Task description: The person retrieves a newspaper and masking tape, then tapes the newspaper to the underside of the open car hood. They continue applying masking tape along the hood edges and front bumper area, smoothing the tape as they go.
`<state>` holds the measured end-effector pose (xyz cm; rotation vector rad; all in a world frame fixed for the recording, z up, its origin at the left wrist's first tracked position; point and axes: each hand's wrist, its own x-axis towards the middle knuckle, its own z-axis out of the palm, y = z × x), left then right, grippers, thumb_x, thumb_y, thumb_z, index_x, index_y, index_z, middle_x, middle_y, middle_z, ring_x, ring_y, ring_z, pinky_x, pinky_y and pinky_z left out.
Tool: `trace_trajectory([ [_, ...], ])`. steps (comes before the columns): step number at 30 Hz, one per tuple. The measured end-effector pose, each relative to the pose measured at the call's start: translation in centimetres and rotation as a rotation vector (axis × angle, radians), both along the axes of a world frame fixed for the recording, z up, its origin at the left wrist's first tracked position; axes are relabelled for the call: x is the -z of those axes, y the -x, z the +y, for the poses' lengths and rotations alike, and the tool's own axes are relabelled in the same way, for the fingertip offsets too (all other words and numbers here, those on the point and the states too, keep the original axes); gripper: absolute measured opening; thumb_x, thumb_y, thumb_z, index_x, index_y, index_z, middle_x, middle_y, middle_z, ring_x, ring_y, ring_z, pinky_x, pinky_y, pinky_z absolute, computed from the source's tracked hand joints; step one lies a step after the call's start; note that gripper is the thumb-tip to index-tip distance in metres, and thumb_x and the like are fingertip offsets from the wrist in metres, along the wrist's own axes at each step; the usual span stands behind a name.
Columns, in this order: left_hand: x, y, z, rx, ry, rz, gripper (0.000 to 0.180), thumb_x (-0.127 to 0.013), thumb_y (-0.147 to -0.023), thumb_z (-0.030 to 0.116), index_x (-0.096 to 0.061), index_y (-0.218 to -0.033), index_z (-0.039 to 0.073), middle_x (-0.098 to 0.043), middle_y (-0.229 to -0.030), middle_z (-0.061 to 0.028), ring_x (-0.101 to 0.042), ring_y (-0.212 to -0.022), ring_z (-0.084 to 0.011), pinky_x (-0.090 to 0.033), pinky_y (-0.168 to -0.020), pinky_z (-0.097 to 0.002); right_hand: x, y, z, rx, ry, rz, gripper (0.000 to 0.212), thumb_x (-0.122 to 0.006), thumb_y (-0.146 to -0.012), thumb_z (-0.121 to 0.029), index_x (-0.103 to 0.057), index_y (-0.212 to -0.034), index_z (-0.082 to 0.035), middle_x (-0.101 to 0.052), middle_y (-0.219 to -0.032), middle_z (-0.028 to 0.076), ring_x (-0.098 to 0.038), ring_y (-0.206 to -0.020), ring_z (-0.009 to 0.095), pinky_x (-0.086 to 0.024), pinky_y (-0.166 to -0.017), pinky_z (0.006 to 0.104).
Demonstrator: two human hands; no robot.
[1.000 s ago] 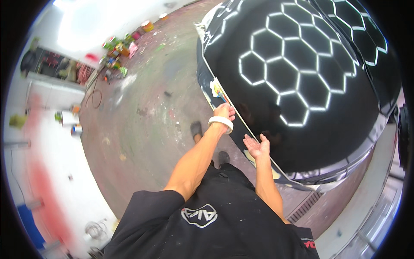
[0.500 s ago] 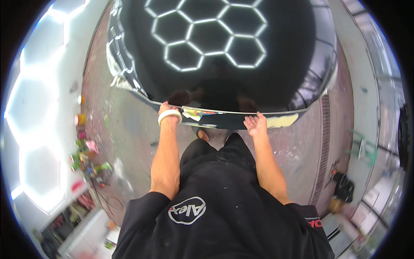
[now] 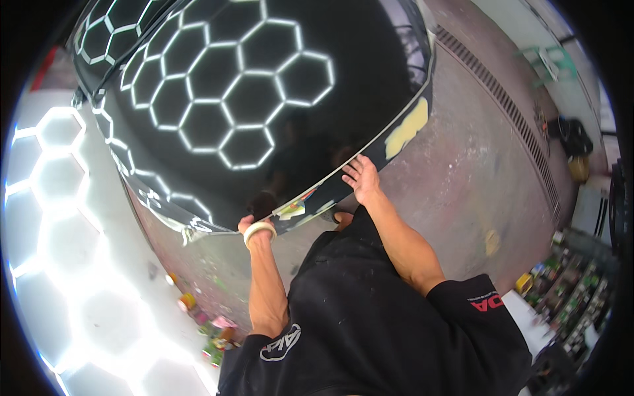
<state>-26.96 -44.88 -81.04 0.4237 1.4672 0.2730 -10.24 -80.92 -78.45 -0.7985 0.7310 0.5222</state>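
My left grip [image 3: 246, 222] is at the near edge of the black hood [image 3: 310, 129]; I can't tell whether it is clenched on it. My right grip [image 3: 362, 179] is released, fingers spread, farther right along that edge. A cream ring [image 3: 261, 226] circles my left wrist [image 3: 260, 251]. Between my hands sits a colourful patch [image 3: 291, 210]; past the right, a yellow patch [image 3: 406, 129]. Beyond, a grated drain [image 3: 505, 99] crosses the floor [image 3: 462, 191] near a black bag [image 3: 573, 137].

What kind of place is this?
Likely an auto body or paint shop: a glossy black car hood reflecting hexagonal lights, a pale yellow patch on the dark strip along its edge, and what looks like a roll of tape worn like a bracelet.
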Motion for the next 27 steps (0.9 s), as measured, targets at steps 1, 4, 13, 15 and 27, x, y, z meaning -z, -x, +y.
trace_trajectory([
  [1, -0.6, -0.2, -0.1, 0.053, -0.009, 0.022, 0.038, -0.054, -0.086, 0.029, -0.056, -0.108, -0.002, -0.063, -0.092, -0.023, -0.055, -0.066, -0.0352, -0.045, -0.06, -0.0461, 0.1, 0.9, 0.2, -0.031, -0.073, -0.002, 0.05, -0.054, -0.106, -0.045, -0.061, -0.145, -0.013, -0.064, -0.151, 0.006, -0.064, -0.12, 0.021, -0.05, -0.096, 0.0394],
  [4, -1.8, -0.6, -0.7, 0.126, 0.016, 0.068, 0.038, -0.054, -0.085, 0.031, -0.055, -0.106, -0.001, -0.062, -0.09, -0.022, -0.052, -0.059, -0.0336, -0.039, -0.054, -0.0444, -0.4, 2.4, 1.9, -0.048, -0.139, -0.046, 0.054, -0.055, -0.104, -0.055, -0.063, -0.142, -0.017, -0.068, -0.143, 0.0, -0.064, -0.114, 0.018, -0.047, -0.091, 0.0365],
  [13, -3.0, -1.2, -0.6, 0.224, 0.05, 0.081, 0.034, -0.053, -0.084, 0.029, -0.058, -0.1, -0.001, -0.063, -0.083, -0.0196, -0.051, -0.059, -0.0319, -0.036, -0.055, -0.0431, 1.7, 0.7, 1.3, -0.174, -0.123, -0.156, 0.082, -0.039, -0.098, -0.086, -0.07, -0.13, -0.018, -0.077, -0.119, -0.001, -0.067, -0.089, 0.015, -0.031, -0.067, 0.0289],
  [15, -2.8, -0.9, -0.1, 0.262, 0.057, 0.073, 0.033, -0.048, -0.088, 0.029, -0.057, -0.097, -0.002, -0.06, -0.078, -0.0221, -0.054, -0.059, -0.0369, -0.036, -0.058, -0.0469, 0.9, 0.6, 1.0, -0.208, -0.088, -0.146, 0.088, -0.036, -0.097, -0.089, -0.068, -0.135, -0.017, -0.076, -0.122, 0.0, -0.069, -0.089, 0.016, -0.031, -0.064, 0.0284],
  [27, -3.2, -1.4, -0.3, 0.174, 0.052, 0.196, 0.044, -0.056, -0.089, 0.026, -0.047, -0.124, 0.001, -0.058, -0.114, -0.0211, -0.058, -0.085, -0.0356, -0.047, -0.07, -0.0458, 1.4, 1.1, 1.3, -0.091, -0.276, -0.131, 0.104, -0.04, -0.093, -0.095, -0.054, -0.154, -0.011, -0.067, -0.136, 0.009, -0.074, -0.077, 0.024, -0.056, -0.078, 0.0366],
])
